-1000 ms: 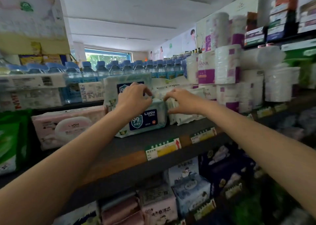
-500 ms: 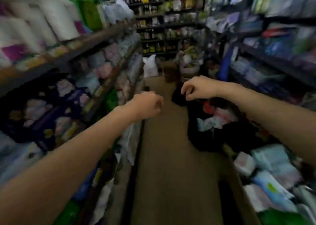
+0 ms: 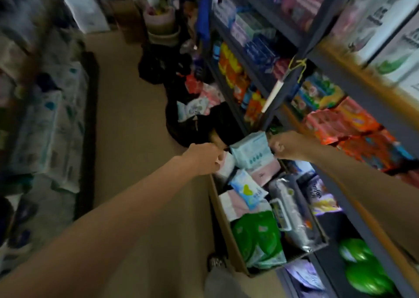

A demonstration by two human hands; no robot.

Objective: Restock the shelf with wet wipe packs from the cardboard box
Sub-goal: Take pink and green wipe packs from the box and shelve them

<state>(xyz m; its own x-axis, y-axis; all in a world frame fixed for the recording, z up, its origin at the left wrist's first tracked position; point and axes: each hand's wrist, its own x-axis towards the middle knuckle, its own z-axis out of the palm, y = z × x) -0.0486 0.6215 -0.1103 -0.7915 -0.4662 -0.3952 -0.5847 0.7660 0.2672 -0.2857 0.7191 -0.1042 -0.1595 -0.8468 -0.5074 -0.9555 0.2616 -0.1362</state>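
An open cardboard box (image 3: pixel 226 236) stands on the floor by the right-hand shelving, filled with several wet wipe packs in green, pink, white and blue. A light blue pack (image 3: pixel 251 151) lies on top at the box's far end. My left hand (image 3: pixel 204 159) hovers with loosely curled fingers just left of it, beside a pink-and-white pack (image 3: pixel 225 169). My right hand (image 3: pixel 286 146) is curled against the light blue pack's right edge; blur hides whether it grips it. The shelf with the wipes on the left is blurred.
The right-hand shelving (image 3: pixel 281 107) holds orange, blue and green packets close to my right arm. Dark bags (image 3: pixel 192 121) with packs lie on the floor beyond the box. Beige aisle floor (image 3: pixel 127 121) runs between the two shelf rows; a white bag (image 3: pixel 85 7) stands far down.
I have turned from the wipes shelf to the aisle and now look down at the box. Both hands left the shelved pack and dropped to the light blue pack.
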